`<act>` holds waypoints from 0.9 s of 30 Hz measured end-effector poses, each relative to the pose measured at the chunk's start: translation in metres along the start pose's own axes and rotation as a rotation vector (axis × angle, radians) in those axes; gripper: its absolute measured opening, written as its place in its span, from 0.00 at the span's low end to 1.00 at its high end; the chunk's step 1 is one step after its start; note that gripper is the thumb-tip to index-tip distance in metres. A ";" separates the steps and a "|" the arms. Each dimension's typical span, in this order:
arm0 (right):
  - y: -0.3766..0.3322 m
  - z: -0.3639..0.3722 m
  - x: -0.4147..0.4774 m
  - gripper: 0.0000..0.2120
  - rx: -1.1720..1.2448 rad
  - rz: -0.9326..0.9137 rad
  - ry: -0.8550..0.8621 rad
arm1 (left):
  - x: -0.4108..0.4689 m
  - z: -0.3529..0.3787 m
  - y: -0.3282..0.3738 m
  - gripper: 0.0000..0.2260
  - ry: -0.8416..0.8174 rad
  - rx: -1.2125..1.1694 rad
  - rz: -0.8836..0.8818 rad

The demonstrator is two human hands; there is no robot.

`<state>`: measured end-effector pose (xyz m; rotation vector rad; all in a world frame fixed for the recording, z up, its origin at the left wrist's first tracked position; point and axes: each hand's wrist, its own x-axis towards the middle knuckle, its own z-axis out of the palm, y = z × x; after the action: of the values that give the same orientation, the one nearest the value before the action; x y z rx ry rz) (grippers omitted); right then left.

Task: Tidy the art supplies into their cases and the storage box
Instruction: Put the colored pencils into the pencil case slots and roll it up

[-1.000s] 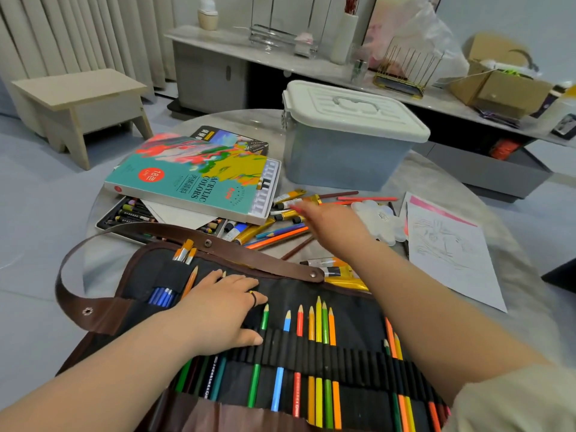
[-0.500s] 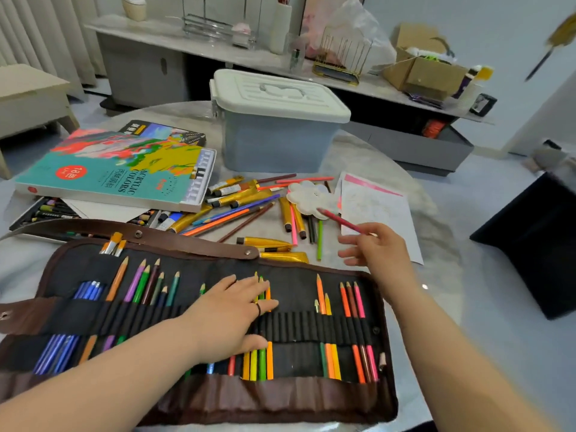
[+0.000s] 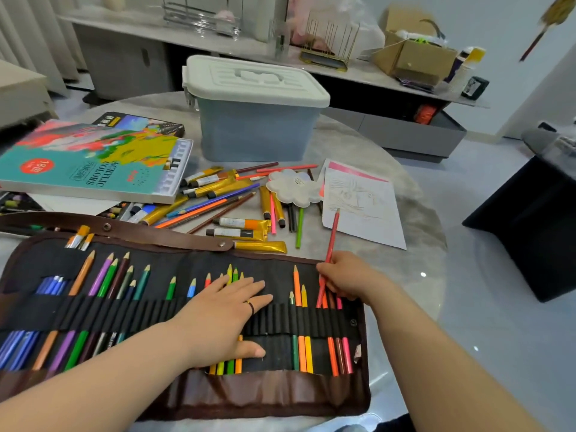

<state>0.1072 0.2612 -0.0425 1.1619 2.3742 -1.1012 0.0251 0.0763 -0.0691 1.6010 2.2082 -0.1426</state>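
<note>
A brown and black pencil roll case point(image 3: 274, 391) lies unrolled at the table's near edge, with several coloured pencils in its elastic loops. My left hand point(image 3: 221, 316) presses flat on its middle, fingers spread. My right hand point(image 3: 349, 279) grips a red pencil point(image 3: 331, 235) point up, its lower end among the loops at the case's right end. Loose pencils and gold paint tubes point(image 3: 240, 224) lie scattered behind the case. An acrylic colours box point(image 3: 93, 163) sits at the left. A lidded grey storage box point(image 3: 255, 104) stands at the back.
A white flower-shaped palette point(image 3: 293, 187) and a sketch sheet point(image 3: 361, 207) lie to the right of the loose pencils. A crayon tray point(image 3: 18, 202) peeks from under the acrylic box. A dark stool point(image 3: 536, 222) stands right of the round table; a cluttered sideboard point(image 3: 358, 73) runs behind.
My right hand picked a red pencil from the loose pile and brought it back down to the right end of the case. My left hand stayed flat on the case.
</note>
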 end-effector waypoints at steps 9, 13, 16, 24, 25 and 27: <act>-0.007 -0.002 0.008 0.18 -0.191 0.041 -0.044 | 0.008 -0.003 0.004 0.31 0.054 0.008 -0.030; -0.010 -0.007 0.008 0.16 -0.263 0.082 -0.083 | 0.008 -0.004 0.004 0.30 0.062 0.011 -0.030; -0.013 -0.007 0.004 0.17 -0.309 0.080 -0.085 | 0.008 -0.004 0.004 0.30 0.069 0.016 -0.033; -0.018 0.008 0.004 0.20 -0.472 0.084 -0.107 | 0.009 -0.004 0.004 0.30 0.080 0.003 -0.037; -0.017 0.006 0.003 0.19 -0.461 0.081 -0.134 | 0.009 -0.004 0.004 0.31 0.081 -0.001 -0.036; -0.016 0.002 0.000 0.17 -0.441 0.086 -0.180 | 0.009 -0.004 0.004 0.31 0.079 -0.008 -0.035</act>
<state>0.0952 0.2537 -0.0357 0.9523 2.2461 -0.5816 0.0254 0.0867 -0.0677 1.5903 2.2941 -0.0810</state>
